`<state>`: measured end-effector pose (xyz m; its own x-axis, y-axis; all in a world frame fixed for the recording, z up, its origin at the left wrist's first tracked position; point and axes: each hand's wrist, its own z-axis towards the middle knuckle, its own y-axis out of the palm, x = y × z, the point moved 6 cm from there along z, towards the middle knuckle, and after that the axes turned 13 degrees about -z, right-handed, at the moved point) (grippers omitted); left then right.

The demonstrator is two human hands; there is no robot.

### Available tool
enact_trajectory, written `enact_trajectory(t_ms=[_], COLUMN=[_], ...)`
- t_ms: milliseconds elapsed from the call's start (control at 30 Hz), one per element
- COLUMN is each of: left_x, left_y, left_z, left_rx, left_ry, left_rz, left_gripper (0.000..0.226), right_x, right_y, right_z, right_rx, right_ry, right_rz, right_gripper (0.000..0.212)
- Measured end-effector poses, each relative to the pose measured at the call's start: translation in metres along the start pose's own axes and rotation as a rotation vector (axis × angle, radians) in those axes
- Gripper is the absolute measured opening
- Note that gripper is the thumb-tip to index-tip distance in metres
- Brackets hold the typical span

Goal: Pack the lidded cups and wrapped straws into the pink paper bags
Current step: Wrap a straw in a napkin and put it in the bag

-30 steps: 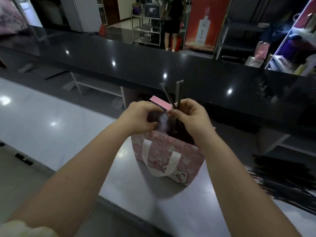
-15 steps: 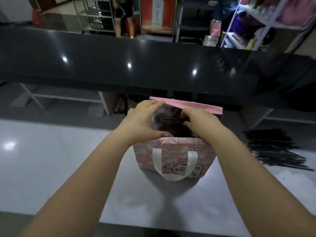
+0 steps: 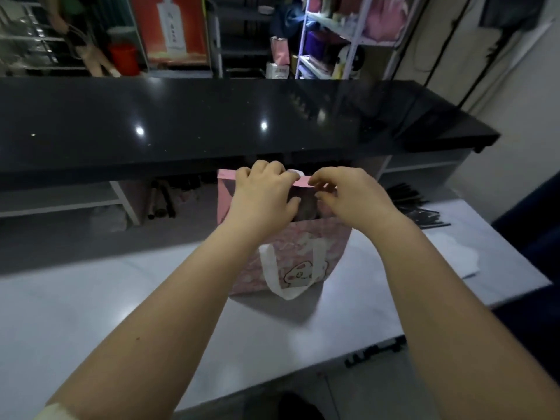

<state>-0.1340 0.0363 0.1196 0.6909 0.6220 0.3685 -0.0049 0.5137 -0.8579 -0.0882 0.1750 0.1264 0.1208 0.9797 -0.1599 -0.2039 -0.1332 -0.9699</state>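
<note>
- One pink paper bag (image 3: 306, 247) stands upright on the table (image 3: 121, 313), mouth open. It is matte paper with a pale pattern and a cartoon face print (image 3: 303, 272) on the near side.
- One white handle (image 3: 272, 277), a flat soft loop, hangs down the bag's near face.
- The table is white, smooth and glossy. Behind it is a black ledge (image 3: 197, 122), polished and speckled, with two bright light spots.
- Left hand (image 3: 263, 195): its fingers (image 3: 272, 172) are curled over the bag's far rim and grasp it.
- Right hand (image 3: 348, 198): its fingers (image 3: 321, 181) are bent and pinch the same pink rim, just beside the left hand.
- The inside of the bag is dark; I cannot tell what it holds.
- One loose pile of wrapped straws (image 3: 415, 204), thin, black and stick-like, lies on the table to the right, well apart from the bag. They are too many and too blurred to count.
- One crumpled white sheet (image 3: 454, 256) lies near that pile.
- Change: a second ago two dark straws stood up out of the bag in the right hand. Half a second ago one lay across the mouth between both hands. Now no straw shows above the rim, and both hands have moved to the far edge.
- Count: two hands, one bag, one visible handle, one straw pile.
</note>
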Motion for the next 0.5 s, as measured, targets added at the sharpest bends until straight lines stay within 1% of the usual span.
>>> enact_trajectory(t_ms=[167,300,500], left_x=[0.057,0.106,0.178], left_y=[0.020,0.045,0.126], left_z=[0.020,0.037,0.051], left_rx=[-0.011,-0.042,-0.178], left_ry=[0.105,0.171,0.232], left_rz=[-0.035,-0.060,-0.100], left_gripper=[0.043,0.041,0.038], right_x=[0.053,0.110,0.217], right_y=[-0.031,-0.048,-0.040], right_z=[-0.041,-0.075,-0.125], right_rx=[0.100,0.142,0.177], right_ry=[0.106,0.216,0.422], right_rz=[-0.076,-0.070,0.008], right_gripper=[0.023,0.022,0.022])
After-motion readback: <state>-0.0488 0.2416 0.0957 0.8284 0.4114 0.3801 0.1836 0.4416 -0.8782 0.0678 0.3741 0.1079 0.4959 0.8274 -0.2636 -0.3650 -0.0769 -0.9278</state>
